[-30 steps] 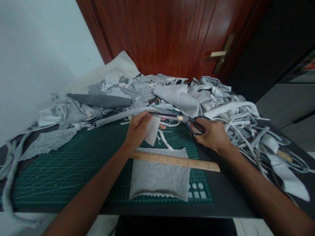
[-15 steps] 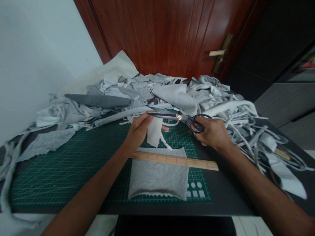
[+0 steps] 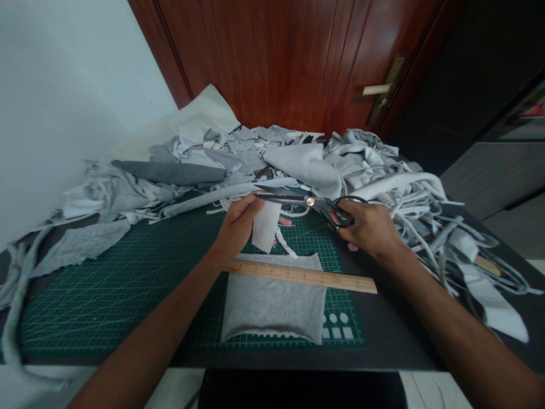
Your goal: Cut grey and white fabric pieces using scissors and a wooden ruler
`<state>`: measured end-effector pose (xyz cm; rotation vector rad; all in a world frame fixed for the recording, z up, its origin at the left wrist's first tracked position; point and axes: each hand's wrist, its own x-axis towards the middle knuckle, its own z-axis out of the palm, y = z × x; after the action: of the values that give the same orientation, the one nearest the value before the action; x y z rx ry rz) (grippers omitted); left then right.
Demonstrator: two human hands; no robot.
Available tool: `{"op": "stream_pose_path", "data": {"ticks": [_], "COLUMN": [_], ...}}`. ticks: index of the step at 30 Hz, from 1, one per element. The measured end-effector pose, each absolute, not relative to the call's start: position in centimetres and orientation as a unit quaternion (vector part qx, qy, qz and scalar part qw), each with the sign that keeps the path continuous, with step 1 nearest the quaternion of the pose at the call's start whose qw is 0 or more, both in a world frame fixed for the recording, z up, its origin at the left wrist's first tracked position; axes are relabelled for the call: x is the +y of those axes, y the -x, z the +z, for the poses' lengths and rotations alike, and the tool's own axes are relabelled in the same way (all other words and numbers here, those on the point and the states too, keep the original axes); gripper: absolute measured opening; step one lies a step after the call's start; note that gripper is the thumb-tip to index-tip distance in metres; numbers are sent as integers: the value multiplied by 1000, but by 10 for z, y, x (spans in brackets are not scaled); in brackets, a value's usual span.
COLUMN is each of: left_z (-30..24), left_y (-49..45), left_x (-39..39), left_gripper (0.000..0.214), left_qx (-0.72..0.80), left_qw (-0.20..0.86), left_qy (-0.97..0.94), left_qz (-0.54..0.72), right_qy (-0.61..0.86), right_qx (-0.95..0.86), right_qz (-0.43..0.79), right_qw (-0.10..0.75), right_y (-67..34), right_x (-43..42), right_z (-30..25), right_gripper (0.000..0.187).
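Note:
My left hand [image 3: 240, 225] pinches the top of a white fabric strip [image 3: 266, 226], which hangs down from my fingers. My right hand [image 3: 369, 228] is shut on the handles of black tailor's shears [image 3: 310, 201]. Their long blades point left and reach the top edge of the strip, just over my left fingers. Below my hands, a wooden ruler [image 3: 300, 276] lies across a folded grey cloth [image 3: 272, 304]. Both rest on a green cutting mat [image 3: 128, 284].
A large heap of grey and white fabric scraps [image 3: 298, 162] lies behind and to the right of my hands, against a reddish-brown wooden door [image 3: 272, 57]. A grey scrap [image 3: 80, 247] lies on the mat's left side. The dark tabletop [image 3: 395, 324] ends close to me.
My right hand has shifted the shears slightly, and the white strip has moved a little with my left hand. The whole view has tilted slightly.

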<state>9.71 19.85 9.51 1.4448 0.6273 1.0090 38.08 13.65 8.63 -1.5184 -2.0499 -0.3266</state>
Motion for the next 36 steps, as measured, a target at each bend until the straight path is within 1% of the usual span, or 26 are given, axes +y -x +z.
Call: {"op": "stream_pose_path", "data": {"ticks": [12,18,25,32,36], "left_z": [97,102,103,96,95], "left_y": [-96,-97,-98,-95,-96], "left_x": [198,195,196,201,201], "left_gripper": [43,39,46,38,36], "left_qx": [274,264,266,264,261], "left_qw": [567,544,545,543,551], "left_qy": [-651,-672,-674,-670,-659], "left_qz": [425,428,421,432,440], "right_qy": [565,570,572,590,604], "right_qx": [-763,-761,-762,-756,-748], "right_qz": [-141,-149,-141,-120,-131], "right_qw": [279,273,269,254,242], "right_y": [-375,-375,-373,-370,-367], "right_x": [133,133,133,133,133], "right_z": [87,87,87,88,87], "right_gripper": [7,7,7,10,13]}}
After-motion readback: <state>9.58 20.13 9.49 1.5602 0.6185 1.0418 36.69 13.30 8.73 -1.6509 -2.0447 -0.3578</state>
